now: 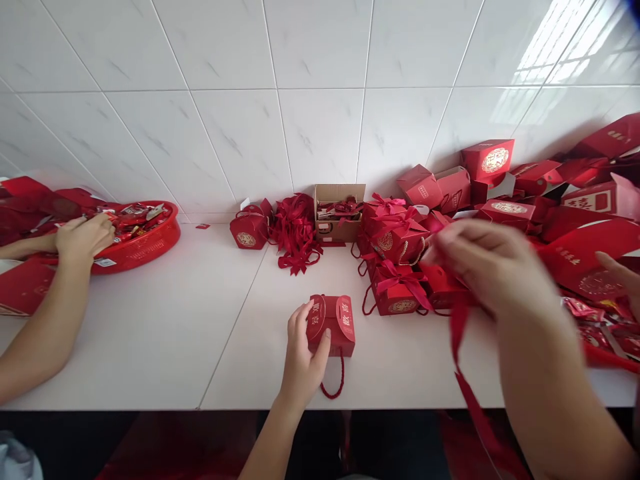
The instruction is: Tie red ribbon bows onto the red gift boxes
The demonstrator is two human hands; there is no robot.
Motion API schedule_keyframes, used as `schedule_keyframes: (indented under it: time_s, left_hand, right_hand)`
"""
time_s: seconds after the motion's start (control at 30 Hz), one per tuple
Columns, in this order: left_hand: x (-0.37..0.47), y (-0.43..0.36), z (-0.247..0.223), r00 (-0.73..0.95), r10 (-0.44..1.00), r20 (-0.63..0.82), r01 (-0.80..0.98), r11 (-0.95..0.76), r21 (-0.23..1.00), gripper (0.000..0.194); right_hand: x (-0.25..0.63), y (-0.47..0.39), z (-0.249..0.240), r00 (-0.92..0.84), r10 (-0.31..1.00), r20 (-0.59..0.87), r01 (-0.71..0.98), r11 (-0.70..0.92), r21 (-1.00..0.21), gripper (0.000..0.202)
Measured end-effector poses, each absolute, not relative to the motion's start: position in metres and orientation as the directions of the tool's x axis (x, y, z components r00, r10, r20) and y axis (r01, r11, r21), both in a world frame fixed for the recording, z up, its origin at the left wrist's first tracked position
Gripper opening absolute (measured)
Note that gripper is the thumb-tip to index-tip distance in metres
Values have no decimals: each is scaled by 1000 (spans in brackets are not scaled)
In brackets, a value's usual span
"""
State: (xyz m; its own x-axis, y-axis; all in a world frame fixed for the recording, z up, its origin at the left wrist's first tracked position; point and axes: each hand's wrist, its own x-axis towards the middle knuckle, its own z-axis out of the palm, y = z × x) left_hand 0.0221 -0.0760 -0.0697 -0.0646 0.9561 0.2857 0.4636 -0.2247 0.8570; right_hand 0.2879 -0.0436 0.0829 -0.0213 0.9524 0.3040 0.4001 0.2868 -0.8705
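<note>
My left hand (pixel 302 353) is wrapped round a small red gift box (pixel 344 325) lying on the white table, thumb on its top flap. A dark red rope handle (pixel 334 395) curls from the box's near side. On the right, my right hand (pixel 493 267) is raised and smeared by motion, its fingers pinched together. From it a long red ribbon (pixel 459 353) hangs past the table's front edge. Just left of that hand stand several finished-looking red boxes with bows (pixel 400 288).
Against the tiled wall are a pile of ribbon bows (pixel 297 227), a cardboard box (pixel 334 231) and a red gift box (pixel 250 228). Red boxes heap up at right (pixel 495 160). At left, another person's hand (pixel 85 237) reaches into a red basket (pixel 163 243) of sweets. Another hand (pixel 620 272) shows at far right.
</note>
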Motion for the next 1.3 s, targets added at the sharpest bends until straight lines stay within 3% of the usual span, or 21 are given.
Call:
schedule_keyframes:
  time_s: [0.13, 0.27, 0.43, 1.0, 1.3]
  left_hand:
    - [22, -75, -62, 31, 940, 339, 611, -287, 738, 46]
    - [24, -67, -53, 116, 894, 434, 716, -378, 587, 46]
    - [27, -61, -50, 152, 853, 499, 765, -421, 487, 35]
    - [32, -62, -51, 155, 851, 502, 764, -425, 485, 25]
    - [32, -59, -53, 63, 722, 689, 796, -453, 402, 6]
  right_hand:
    - [242, -29, 38, -343, 939, 0, 235, 86, -968, 33]
    - [215, -26, 1, -410, 907, -92, 238, 9, -971, 33]
    - [210, -25, -8, -381, 918, -105, 308, 19, -951, 26]
    - [204, -24, -9, -407, 906, -117, 305, 14, -952, 25]
    - [195, -20, -22, -425, 894, -144, 327, 3, -945, 23]
